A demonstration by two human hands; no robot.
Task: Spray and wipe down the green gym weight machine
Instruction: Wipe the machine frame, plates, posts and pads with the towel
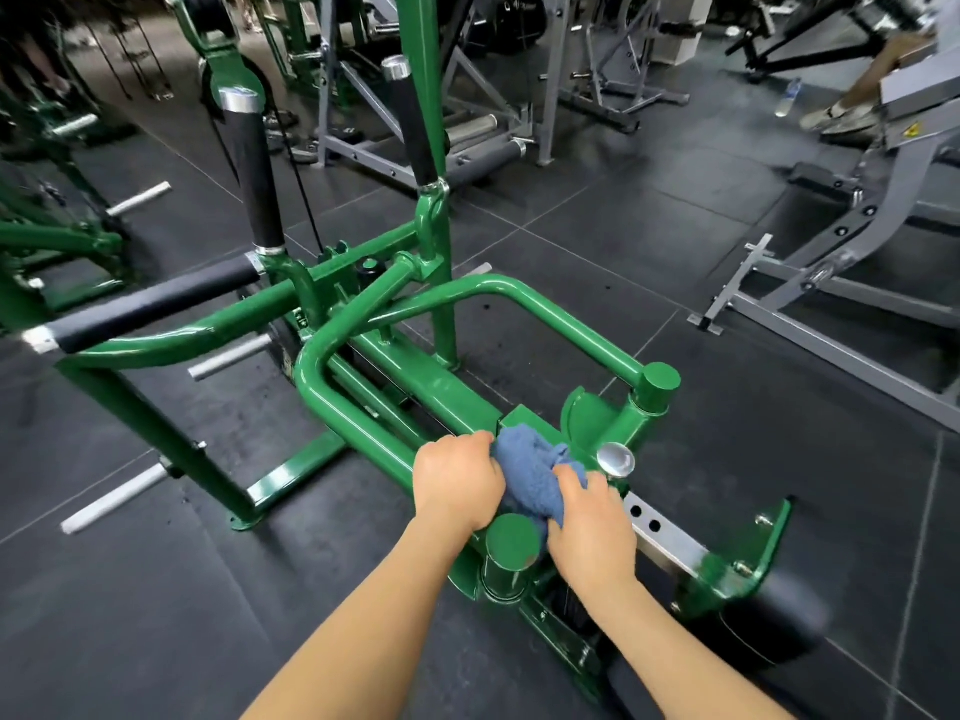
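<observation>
— Gripping the cloth (pixel 535 478) with both hands, were you?
— You were: your left hand (pixel 457 478) and right hand (pixel 592 532) each clenched a bunch of it.
— Where did it lie?
— On the machine (pixel 447 387), pressed to the frame just left of the silver knob (pixel 615 459), above a green post cap (pixel 511 543).

Dark rubber floor tiles (pixel 597 241) cover the room. A grey steel machine (pixel 852 241) stands to the right, another grey frame (pixel 363 111) further back. A clear water bottle (pixel 788 97) stands on the floor beside someone's sandalled feet (pixel 836 118).
</observation>
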